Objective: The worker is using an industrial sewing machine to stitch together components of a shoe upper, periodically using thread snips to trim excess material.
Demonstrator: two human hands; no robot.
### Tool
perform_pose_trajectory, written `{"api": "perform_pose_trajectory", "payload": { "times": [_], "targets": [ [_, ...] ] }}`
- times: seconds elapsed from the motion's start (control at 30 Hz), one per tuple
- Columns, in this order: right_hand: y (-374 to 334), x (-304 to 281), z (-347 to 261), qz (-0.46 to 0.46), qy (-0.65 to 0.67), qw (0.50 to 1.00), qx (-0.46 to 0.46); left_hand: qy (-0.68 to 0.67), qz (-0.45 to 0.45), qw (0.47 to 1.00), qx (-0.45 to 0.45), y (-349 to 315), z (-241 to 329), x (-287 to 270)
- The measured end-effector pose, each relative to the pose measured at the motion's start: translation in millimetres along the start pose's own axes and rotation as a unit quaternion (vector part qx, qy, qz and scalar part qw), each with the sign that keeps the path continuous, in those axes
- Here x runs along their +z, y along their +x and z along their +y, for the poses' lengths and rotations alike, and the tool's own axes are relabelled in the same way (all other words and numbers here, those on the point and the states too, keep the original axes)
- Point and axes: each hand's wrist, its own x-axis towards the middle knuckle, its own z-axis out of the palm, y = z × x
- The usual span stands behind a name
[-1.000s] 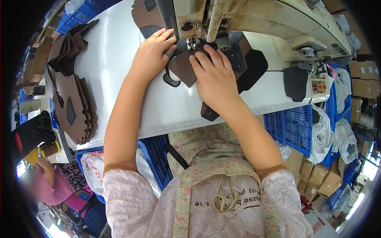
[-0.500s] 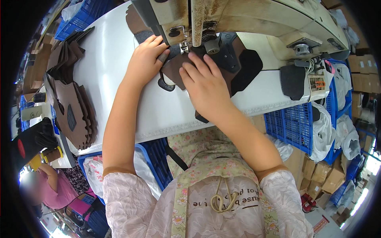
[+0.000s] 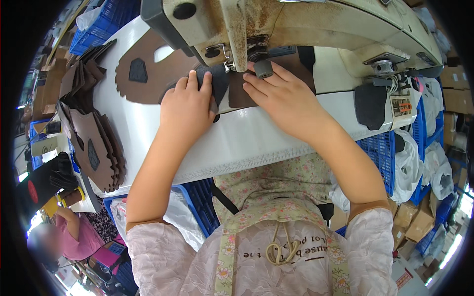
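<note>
My left hand point(image 3: 186, 111) lies with outstretched fingers on a black patch point(image 3: 219, 85) beside the presser foot point(image 3: 229, 65) of a sewing machine point(image 3: 316, 27). My right hand point(image 3: 291, 101) presses flat, fingers spread, on a brown leather-like panel point(image 3: 242, 94) to the right of the foot; its fingertips are partly hidden behind the machine head's round knob. Left of the needle area extends a brown panel point(image 3: 173, 81) with a notched edge, an oval hole and a small black patch point(image 3: 138, 70). Whether the brown parts are joined under the machine cannot be made out.
A stack of brown notched panels point(image 3: 94, 148) lies at the table's left edge, with more folded brown pieces point(image 3: 81, 74) behind it. A black piece point(image 3: 370, 106) rests at the right. Blue crates point(image 3: 377, 155) with plastic bags stand below. A person in pink point(image 3: 81, 237) sits at lower left.
The brown work has been turned and shifted left, so its notched end now shows left of the machine. My right hand has moved right, and my left hand sits slightly nearer me.
</note>
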Motion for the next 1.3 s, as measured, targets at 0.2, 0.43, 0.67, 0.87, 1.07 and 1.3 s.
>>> {"api": "perform_pose_trajectory", "payload": {
  "times": [0.2, 0.43, 0.67, 0.87, 1.07, 1.3],
  "targets": [
    [8.7, 0.9, -9.2, -0.03, -0.087, 0.996, -0.021, -0.043, -0.111, 0.985, 0.124, 1.3, -31.9, -25.4],
    [11.2, 23.2, -30.4, 0.027, -0.063, 0.997, 0.042, -0.003, -0.024, 0.974, 0.227, 7.8, -40.9, 5.1],
    [6.8, 28.7, -30.7, 0.051, -0.024, 0.996, 0.066, 0.028, 0.028, 0.982, 0.185, -5.0, -27.6, 16.2],
    [4.4, 31.8, -17.6, 0.075, 0.045, 0.993, 0.075, 0.029, 0.02, 0.986, 0.164, -3.6, -20.3, 14.3],
    [1.4, 32.8, -8.7, 0.086, 0.103, 0.989, 0.067, 0.005, 0.036, 0.989, 0.142, -5.7, -21.1, 17.0],
    [1.7, 36.8, -8.7, 0.093, 0.126, 0.984, 0.079, -0.015, 0.051, 0.988, 0.143, -2.4, -25.0, 20.0]
  ]
}}
